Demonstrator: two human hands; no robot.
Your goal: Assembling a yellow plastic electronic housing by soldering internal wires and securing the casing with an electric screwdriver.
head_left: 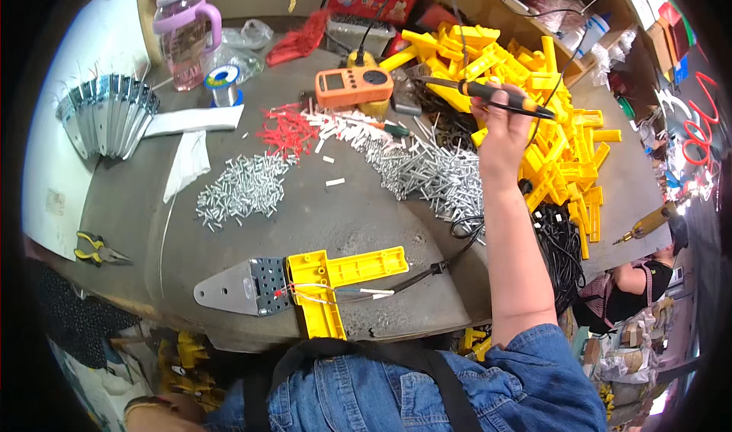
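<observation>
My right hand (505, 131) is raised at the heap of yellow plastic parts, its fingers closed round a soldering iron (484, 91) with a dark handle. The iron's tip points left, toward the back of the bench. Low at the left edge, only the wrist and part of my left hand (156, 417) show; its fingers are hidden. In front of me lies a yellow plastic handle housing (314, 298), joined to a tapered metal plate (229, 287) with a perforated part. Thin wires and a black cable (415, 279) run across the housing.
Metal pins or screws lie in two piles (244, 188), beside red and white sleeves (288, 131). An orange multimeter (354, 86), solder spool (223, 85) and pink-lidded jug (183, 35) stand behind. Pliers (101, 250) are at left; yellow parts (564, 150) and black cables (560, 249) at right.
</observation>
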